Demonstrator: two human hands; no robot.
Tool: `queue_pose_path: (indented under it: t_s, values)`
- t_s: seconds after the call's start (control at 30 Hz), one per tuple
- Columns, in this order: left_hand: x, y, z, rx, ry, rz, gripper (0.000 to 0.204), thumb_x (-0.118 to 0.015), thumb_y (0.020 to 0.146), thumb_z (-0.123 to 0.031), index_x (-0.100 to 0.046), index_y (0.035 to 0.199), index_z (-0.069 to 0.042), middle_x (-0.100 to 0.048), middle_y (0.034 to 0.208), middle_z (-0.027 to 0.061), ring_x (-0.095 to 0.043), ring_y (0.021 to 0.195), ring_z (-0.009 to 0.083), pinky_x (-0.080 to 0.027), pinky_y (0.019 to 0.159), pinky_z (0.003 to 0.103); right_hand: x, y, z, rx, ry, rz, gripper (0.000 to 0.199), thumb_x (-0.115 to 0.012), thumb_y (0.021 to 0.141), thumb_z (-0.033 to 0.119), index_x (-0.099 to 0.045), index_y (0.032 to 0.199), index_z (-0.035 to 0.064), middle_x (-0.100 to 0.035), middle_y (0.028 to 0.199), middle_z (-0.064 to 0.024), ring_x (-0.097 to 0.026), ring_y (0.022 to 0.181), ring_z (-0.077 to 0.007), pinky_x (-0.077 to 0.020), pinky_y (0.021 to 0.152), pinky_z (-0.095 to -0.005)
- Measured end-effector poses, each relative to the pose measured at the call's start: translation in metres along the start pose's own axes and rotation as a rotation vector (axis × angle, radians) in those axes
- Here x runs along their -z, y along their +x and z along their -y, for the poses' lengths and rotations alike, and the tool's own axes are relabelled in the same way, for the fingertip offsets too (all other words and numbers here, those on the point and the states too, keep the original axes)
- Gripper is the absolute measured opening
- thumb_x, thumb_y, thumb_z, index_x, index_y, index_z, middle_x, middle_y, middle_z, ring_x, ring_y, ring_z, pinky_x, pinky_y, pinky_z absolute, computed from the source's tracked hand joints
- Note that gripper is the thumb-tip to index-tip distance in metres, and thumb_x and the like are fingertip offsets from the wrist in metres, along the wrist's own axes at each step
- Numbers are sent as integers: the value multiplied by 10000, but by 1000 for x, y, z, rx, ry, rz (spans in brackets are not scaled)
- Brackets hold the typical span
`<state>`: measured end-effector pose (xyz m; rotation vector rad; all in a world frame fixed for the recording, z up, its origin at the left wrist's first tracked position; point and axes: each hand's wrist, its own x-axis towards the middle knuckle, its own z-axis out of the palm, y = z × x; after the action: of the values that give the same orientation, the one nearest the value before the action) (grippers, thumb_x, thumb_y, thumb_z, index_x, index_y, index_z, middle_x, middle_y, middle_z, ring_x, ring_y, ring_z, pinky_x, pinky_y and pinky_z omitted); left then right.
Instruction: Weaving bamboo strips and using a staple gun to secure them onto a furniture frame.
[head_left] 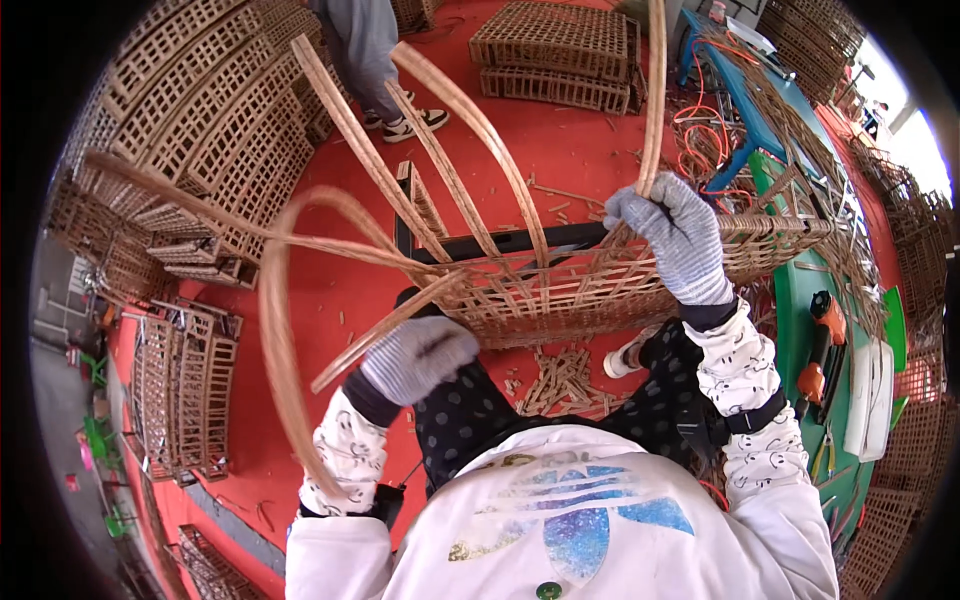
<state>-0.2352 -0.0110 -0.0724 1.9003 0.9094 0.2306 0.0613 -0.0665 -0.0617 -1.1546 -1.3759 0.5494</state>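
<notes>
Between the two gloved hands sits a partly woven wicker basket [590, 285], resting on the person's lap with its open weave side facing up. Left hand [418, 358]: fingers curled shut around a flat cane strip [385, 325] that runs up and to the right from the fist into the basket's near corner. Right hand [672, 232]: fingers closed on an upright cane strip [655, 90] just above the basket's far rim, with the strip rising straight out of the fist. Several more long cane strips [450, 170] fan up from the weave between the two fists, and one loops wide to the left of the left fingers. Below the basket, cut cane offcuts [560, 385] lie on the red floor [330, 300]. Right of the right fingers, a green table [800, 300] carries an orange power tool [822, 345]. Beyond the fingers, finished wicker panels [555, 50] are stacked.
</notes>
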Motion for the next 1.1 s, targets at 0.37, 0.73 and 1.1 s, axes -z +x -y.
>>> queue_pose_path:
  t_s: [0.37,0.73,1.1]
  values:
    - [-60,108,-64,-557,726,-419,512,-642,785,-334,-479,1144,-8,-557,1083,199,-572,978,315,-465,841,384,5,-2,15,-365,775,-556,125,-451,894,138,-504,871,26,-321,505,27,-320,380,-97,-450,431,-327]
    - [-62,128,-76,-602,1193,-276,397,-543,820,-443,-579,943,-67,-621,854,120,-597,741,282,-446,724,392,11,15,6,-66,397,-60,212,-484,912,193,-513,925,-17,-521,643,-33,-497,514,-119,-465,525,-272]
    - [-49,206,-82,-501,1039,-305,535,-435,835,-578,-538,956,-67,-622,879,156,-609,784,338,-484,690,425,45,9,-32,31,289,-509,222,-509,896,198,-542,967,-11,-592,729,-78,-589,617,-177,-530,603,-332]
